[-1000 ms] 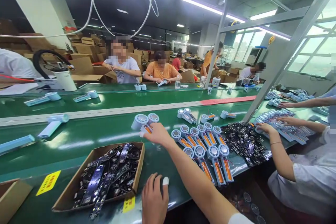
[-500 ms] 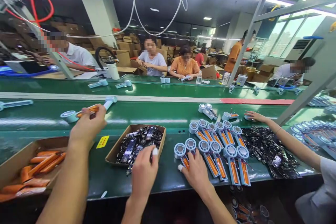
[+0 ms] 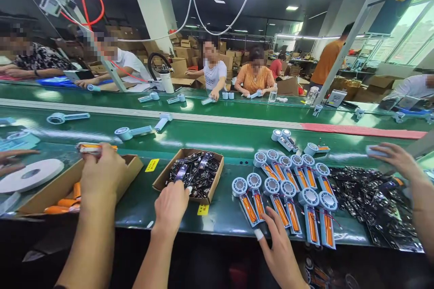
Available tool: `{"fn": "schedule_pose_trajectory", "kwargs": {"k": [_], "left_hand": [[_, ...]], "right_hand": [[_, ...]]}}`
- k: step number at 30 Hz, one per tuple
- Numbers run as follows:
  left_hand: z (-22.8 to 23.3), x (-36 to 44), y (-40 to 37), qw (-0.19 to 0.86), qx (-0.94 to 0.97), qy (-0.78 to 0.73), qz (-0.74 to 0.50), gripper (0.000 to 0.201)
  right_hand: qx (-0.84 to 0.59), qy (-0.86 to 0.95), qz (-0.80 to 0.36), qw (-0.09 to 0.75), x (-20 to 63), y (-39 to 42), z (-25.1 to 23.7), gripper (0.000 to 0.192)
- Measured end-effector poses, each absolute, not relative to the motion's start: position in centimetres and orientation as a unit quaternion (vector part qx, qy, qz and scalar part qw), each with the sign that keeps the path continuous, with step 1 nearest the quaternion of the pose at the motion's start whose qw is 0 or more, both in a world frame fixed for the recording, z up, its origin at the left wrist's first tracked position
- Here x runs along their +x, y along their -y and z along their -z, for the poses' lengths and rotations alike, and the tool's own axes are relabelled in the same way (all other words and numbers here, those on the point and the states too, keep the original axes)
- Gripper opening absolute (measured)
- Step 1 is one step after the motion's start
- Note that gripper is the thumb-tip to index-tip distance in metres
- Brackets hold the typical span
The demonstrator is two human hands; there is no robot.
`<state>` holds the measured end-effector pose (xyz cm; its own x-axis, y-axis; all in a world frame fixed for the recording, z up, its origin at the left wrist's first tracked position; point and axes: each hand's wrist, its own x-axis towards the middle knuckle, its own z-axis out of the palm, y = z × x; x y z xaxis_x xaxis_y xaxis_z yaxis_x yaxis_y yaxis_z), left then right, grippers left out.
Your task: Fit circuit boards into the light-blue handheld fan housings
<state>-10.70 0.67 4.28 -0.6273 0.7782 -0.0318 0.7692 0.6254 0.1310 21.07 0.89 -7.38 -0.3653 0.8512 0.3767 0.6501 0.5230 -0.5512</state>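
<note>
Black circuit boards (image 3: 200, 171), heaped in an open brown cardboard box (image 3: 162, 181), are lying on the green conveyor belt (image 3: 224, 144) straight in front of us. We are reaching our left hand (image 3: 169, 207) over the box's near wall. Its white-taped fingertip is resting on the pile, and the fingers are curling downward, so we cannot tell whether they are pinching a board. We are holding our right hand (image 3: 280, 248) open at the belt's near edge, fingers spread. It is just beside the rows of light-blue round-headed fan shells with orange cells (image 3: 281, 194). To our left, a co-worker's hand (image 3: 101, 176) is gripping an orange-and-white piece (image 3: 86, 147) above a second cardboard carton (image 3: 132, 167) that is holding orange battery cells (image 3: 64, 202). A white tape roll (image 3: 30, 174) is lying farther left. On the right, another co-worker's hand (image 3: 396, 158) is hovering beyond a loose heap of black boards (image 3: 373, 203).
</note>
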Motion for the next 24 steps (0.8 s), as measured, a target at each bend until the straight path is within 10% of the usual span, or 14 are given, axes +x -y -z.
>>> {"fn": "schedule_pose_trajectory", "kwargs": {"k": [6,10,16,24], "left_hand": [[-4.3,-11.0,-0.6,0.012,0.427,-0.898,-0.101,0.038],[-4.3,-9.9,0.8,-0.074,0.405,-0.837,-0.360,0.034],[0.6,-3.3,1.6,0.297,0.360,-0.670,-0.577,0.040],[4.5,2.1,1.1,0.275,0.447,-0.661,-0.536,0.033]], "right_hand": [[-0.415,0.823,-0.174,0.347,20.5,-0.8,3.9,0.035],[-0.433,0.817,-0.230,0.305,18.6,-1.7,1.4,0.027],[-0.455,0.850,-0.198,0.178,14.9,-5.5,0.3,0.023],[-0.450,0.828,-0.244,0.230,15.2,-7.7,1.1,0.019]]}}
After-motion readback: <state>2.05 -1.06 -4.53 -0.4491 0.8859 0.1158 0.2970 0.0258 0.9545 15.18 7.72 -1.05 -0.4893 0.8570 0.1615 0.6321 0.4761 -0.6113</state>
